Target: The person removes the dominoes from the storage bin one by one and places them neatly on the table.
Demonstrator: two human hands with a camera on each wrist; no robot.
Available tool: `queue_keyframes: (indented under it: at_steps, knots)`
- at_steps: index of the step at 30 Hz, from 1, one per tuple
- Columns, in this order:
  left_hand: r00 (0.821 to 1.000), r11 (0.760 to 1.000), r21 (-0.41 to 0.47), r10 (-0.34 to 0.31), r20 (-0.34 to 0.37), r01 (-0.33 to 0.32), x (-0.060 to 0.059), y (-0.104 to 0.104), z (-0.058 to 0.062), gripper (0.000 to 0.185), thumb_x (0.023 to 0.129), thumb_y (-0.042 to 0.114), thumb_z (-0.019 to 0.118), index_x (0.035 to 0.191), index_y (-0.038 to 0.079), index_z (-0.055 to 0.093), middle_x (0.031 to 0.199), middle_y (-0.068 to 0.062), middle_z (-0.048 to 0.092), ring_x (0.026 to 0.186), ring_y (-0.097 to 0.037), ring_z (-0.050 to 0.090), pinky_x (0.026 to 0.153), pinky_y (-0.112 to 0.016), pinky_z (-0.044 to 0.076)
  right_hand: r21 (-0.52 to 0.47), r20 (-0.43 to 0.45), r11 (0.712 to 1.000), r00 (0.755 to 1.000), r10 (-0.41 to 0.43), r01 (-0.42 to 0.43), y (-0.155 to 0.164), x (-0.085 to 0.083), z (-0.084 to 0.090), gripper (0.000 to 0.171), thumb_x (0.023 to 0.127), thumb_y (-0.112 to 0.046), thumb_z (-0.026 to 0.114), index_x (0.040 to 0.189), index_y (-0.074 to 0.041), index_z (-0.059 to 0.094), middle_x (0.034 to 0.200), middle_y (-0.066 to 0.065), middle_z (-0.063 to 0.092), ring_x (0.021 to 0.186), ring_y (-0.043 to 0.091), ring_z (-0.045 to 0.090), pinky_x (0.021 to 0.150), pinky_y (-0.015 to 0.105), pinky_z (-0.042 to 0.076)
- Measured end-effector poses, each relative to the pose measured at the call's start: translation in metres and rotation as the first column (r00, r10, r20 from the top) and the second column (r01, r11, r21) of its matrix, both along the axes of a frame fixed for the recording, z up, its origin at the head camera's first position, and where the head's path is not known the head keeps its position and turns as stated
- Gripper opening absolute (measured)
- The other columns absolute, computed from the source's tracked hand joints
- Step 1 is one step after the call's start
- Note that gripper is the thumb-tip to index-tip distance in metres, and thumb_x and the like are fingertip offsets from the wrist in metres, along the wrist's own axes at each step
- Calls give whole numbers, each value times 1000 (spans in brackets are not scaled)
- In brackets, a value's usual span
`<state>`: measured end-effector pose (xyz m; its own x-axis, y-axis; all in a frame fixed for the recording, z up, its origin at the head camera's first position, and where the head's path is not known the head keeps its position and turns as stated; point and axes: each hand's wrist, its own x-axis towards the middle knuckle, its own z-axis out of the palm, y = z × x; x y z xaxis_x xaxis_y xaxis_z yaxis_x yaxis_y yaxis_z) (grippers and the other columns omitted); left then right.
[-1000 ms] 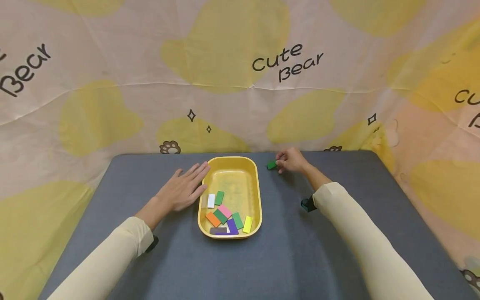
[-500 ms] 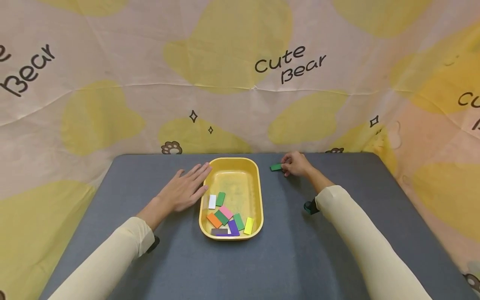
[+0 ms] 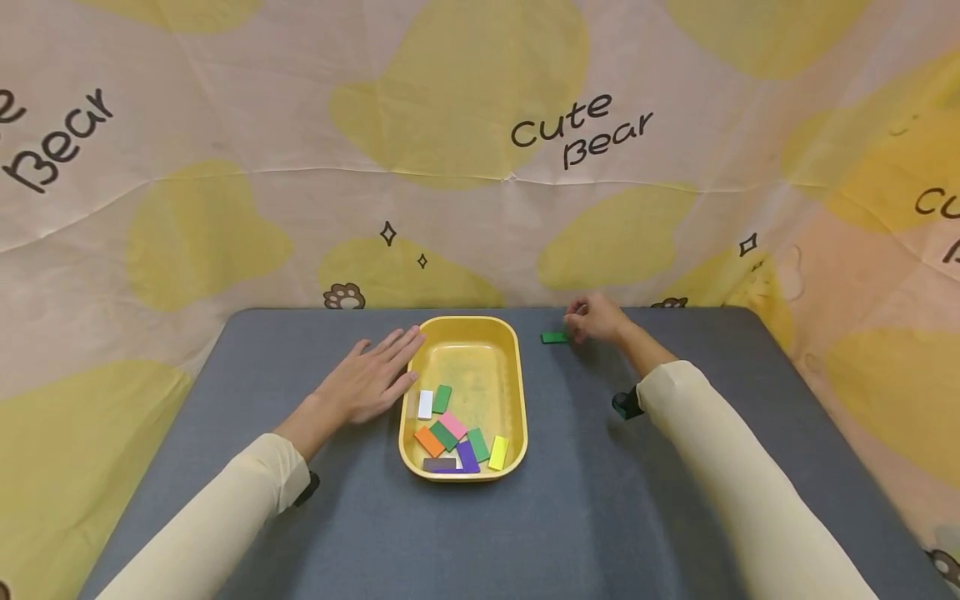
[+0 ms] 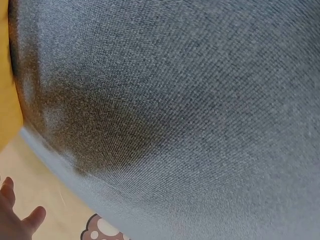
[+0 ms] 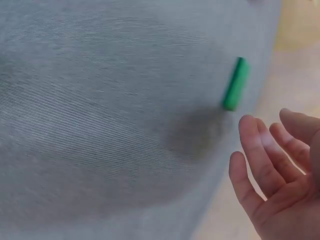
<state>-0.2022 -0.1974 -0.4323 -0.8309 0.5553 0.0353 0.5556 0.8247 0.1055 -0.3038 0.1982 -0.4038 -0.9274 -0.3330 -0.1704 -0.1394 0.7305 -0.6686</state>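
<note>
- Resting flat, your left hand [image 3: 365, 383] lies palm-down on the grey surface [image 3: 585, 500], fingers straight and spread, their tips touching the left rim of the yellow tray [image 3: 517, 392]; it holds nothing.
- From the left wrist view only a fingertip or two of that hand [image 4: 15, 220] shows at the lower left corner, with grey surface [image 4: 190, 100] filling the rest.
- Your right hand [image 3: 596, 319] sits at about 1 o'clock from the tray, near the far edge of the surface, with the fingers relaxed and loosely open.
- In the right wrist view that hand [image 5: 277, 175] shows an open palm with the fingers [image 5: 252, 145] apart and empty.
- A green block [image 3: 555, 337] lies flat on the surface just beside your right fingertips, at their 9 o'clock; the right wrist view shows the block [image 5: 235, 84] apart from the fingers, not touching them.
- That block lies outside the tray, close to its far right corner.
- Inside the tray, at its near end, lie loose blocks: white [image 3: 424, 404], green [image 3: 442, 398], pink [image 3: 453, 423], orange [image 3: 428, 442], purple [image 3: 467, 455], yellow [image 3: 497, 452] and a dark one [image 3: 438, 464], some overlapping.
- Behind the surface hangs a printed cloth [image 3: 480, 150] with yellow patches.
</note>
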Motion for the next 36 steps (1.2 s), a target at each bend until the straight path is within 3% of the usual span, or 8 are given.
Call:
queue_keyframes:
  at_steps: [7,15,19,23,28,36]
  knots:
    - [1000,1000,6,-1,-3,1,0,0,0,64,106,41,40,159,11,23,165,-6,19,149,-30,25,110,-64,26,-39,-3,997,998,59,-59,-20,-4,33,28,100,-9,56,113,15,63,90,23,69,81,39,68,68,36,55]
    - [1000,1000,7,4,26,-5,-1,0,1,64,106,40,39,160,11,20,166,-6,17,150,-30,23,111,-65,24,-135,68,984,990,126,-116,-62,1,54,29,99,-9,58,117,13,61,97,30,68,85,39,71,75,41,58]
    - [1000,1000,13,2,25,-3,-1,0,0,64,106,40,39,160,11,21,165,-7,17,149,-30,23,110,-65,25,-213,97,962,976,196,-172,-84,5,52,26,99,-7,58,115,14,61,94,30,66,83,39,72,74,40,59]
    - [1000,1000,17,5,21,-6,-1,1,-1,64,106,40,39,160,11,21,165,-7,18,149,-30,23,110,-64,26,-247,139,947,959,246,-207,-104,12,47,27,100,-9,58,115,13,61,95,28,66,88,43,69,82,48,56]
    - [1000,1000,29,10,27,-11,0,0,0,63,106,40,39,160,12,21,165,-7,18,149,-30,24,110,-65,26,-206,218,953,939,267,-223,-126,18,40,31,102,-12,57,122,11,59,106,33,64,93,42,70,85,48,55]
    - [999,1000,21,16,47,-17,0,0,0,63,107,40,38,160,14,19,166,-4,16,150,-28,22,110,-64,25,-87,363,970,899,244,-228,-145,25,28,37,101,-21,59,124,8,62,98,29,71,89,39,72,83,44,56]
